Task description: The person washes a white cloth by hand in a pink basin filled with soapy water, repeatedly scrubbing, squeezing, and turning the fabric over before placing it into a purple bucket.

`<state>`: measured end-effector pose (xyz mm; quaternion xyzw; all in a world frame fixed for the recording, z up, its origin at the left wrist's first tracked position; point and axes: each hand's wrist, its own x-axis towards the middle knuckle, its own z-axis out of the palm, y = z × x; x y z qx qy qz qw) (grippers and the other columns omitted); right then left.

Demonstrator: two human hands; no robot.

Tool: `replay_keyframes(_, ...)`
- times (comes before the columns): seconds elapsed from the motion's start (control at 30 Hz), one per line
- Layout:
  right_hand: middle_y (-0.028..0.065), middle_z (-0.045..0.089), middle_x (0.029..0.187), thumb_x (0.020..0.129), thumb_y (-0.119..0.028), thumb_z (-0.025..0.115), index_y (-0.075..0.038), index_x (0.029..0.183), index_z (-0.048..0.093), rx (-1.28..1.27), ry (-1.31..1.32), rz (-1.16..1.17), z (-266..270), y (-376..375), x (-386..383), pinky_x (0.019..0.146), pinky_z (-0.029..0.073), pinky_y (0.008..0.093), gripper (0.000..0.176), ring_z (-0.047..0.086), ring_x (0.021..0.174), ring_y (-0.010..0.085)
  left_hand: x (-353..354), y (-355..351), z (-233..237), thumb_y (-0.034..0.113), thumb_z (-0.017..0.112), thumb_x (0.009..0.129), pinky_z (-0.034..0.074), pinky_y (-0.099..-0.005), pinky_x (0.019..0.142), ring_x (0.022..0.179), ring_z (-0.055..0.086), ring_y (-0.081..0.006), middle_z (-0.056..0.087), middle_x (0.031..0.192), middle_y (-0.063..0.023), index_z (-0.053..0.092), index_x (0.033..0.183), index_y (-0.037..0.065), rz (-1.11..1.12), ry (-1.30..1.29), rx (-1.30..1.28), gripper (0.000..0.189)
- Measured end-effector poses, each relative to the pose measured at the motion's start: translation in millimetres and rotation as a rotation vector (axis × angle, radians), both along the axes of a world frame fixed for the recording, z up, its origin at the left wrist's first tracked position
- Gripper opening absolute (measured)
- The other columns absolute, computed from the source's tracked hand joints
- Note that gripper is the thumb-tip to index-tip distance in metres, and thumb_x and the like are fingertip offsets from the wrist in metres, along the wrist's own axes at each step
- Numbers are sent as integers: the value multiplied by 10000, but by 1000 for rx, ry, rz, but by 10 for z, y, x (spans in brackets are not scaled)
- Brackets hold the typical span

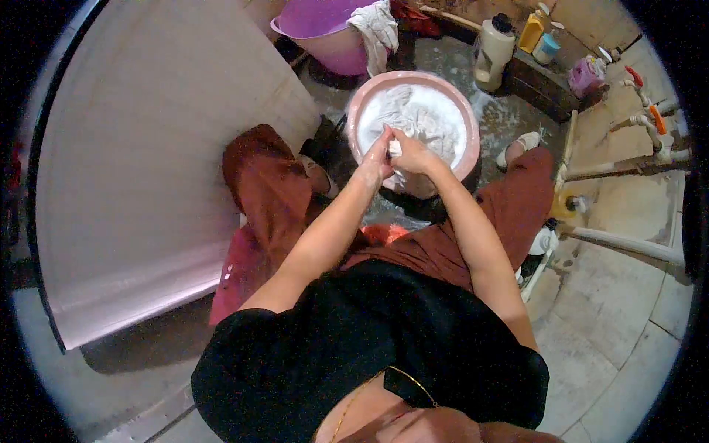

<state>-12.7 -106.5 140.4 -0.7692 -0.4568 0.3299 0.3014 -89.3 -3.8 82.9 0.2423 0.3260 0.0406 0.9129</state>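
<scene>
A pink basin point(475, 136) full of white suds stands on the floor between my knees. Wet pale cloth point(436, 131) lies bunched in the foam. Over the basin's near side my left hand point(376, 156) and my right hand point(413, 154) are pressed together, both closed. A bit of white cloth point(395, 148) shows between them, and some white hangs below, against the near rim. Most of the part inside my fingers is hidden. Foam clings to my left wrist.
Behind the basin is a purple tub point(317, 40) with a white cloth point(377, 29) over its rim. Bottles, including a large beige one point(495, 53), stand at the back right. Taps point(653, 118) and pipes line the right wall. A pale panel point(162, 162) rises on the left.
</scene>
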Motion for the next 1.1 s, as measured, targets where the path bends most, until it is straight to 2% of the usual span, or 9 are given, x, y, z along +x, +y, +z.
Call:
replay_keyframes(0.37, 239, 588, 1036, 695, -202, 649, -39, 1175, 515, 100, -92, -118, -422, 76, 147, 854, 444, 426, 524, 569, 976, 368, 81, 131, 91, 559, 511, 808, 339, -504, 967, 1117, 466, -369, 478, 1222, -183, 400, 1242, 68, -110, -44, -221, 665)
replay_keyframes(0.53, 225, 613, 944, 765, -284, 623, 1, 985, 603, -140, -313, -192, 587, 106, -361, 786, 470, 414, 360, 592, 894, 371, 193, 251, 488, 505, 512, 836, 448, -488, 841, 935, 586, -301, 589, 1064, -131, 491, 1174, 39, -10, -44, -302, 577)
replay_keyframes(0.6, 213, 626, 874, 772, -281, 605, -25, 883, 631, -69, -386, -199, 416, 147, -663, 730, 481, 430, 280, 610, 813, 361, 209, 290, -190, 357, 532, 853, 473, -465, 826, 871, 601, -303, 595, 1038, -158, 505, 1142, -17, -163, -213, -550, 473)
replay_keyframes(0.7, 206, 632, 797, 779, -273, 582, -62, 847, 661, -144, -411, -286, 0, 172, -358, 681, 483, 445, 236, 617, 744, 360, 442, 112, -1013, 108, 508, 793, 500, -415, 816, 874, 600, -301, 591, 999, -182, 534, 1084, -29, -171, -172, -79, 323)
replay_keyframes(0.73, 203, 631, 743, 786, -304, 558, -85, 800, 680, 67, -271, -500, -202, 128, -65, 652, 477, 450, 251, 624, 694, 341, 503, -47, -947, 108, 508, 793, 500, -415, 816, 874, 600, -301, 591, 999, -182, 534, 1084, -29, -176, -167, -98, 323)
replay_keyframes(0.8, 210, 631, 733, 793, -292, 552, -48, 784, 681, -147, -238, -780, -1052, -36, 801, 623, 460, 424, 276, 616, 655, 335, 611, -335, -472, 249, 439, 927, 480, -342, 827, 904, 578, -241, 567, 1103, -90, 477, 1180, 36, 222, -63, -233, 333)
replay_keyframes(0.93, 194, 555, 730, 813, -198, 533, 3, 759, 584, 199, -539, -773, -520, 351, 110, 639, 418, 439, 215, 534, 708, 409, 649, -22, -602, 239, 517, 874, 497, -321, 736, 816, 582, -199, 584, 948, -100, 479, 1158, -8, 157, 185, -118, 378)
replay_keyframes(1.0, 203, 496, 731, 816, -168, 525, 13, 739, 536, 321, -461, -551, -289, 453, -372, 662, 405, 446, 197, 506, 723, 413, 519, 132, -640, 252, 504, 883, 489, -334, 747, 842, 571, -207, 574, 977, -101, 468, 1173, -5, 102, 29, -264, 389)
replay_keyframes(1.1, 228, 509, 748, 829, -220, 526, 28, 757, 546, -32, -233, -588, -826, 365, 313, 683, 404, 443, 260, 526, 723, 389, 512, -126, -748, 271, 485, 897, 477, -353, 764, 882, 555, -218, 560, 1021, -102, 450, 1195, 0, 186, -57, -302, 404)
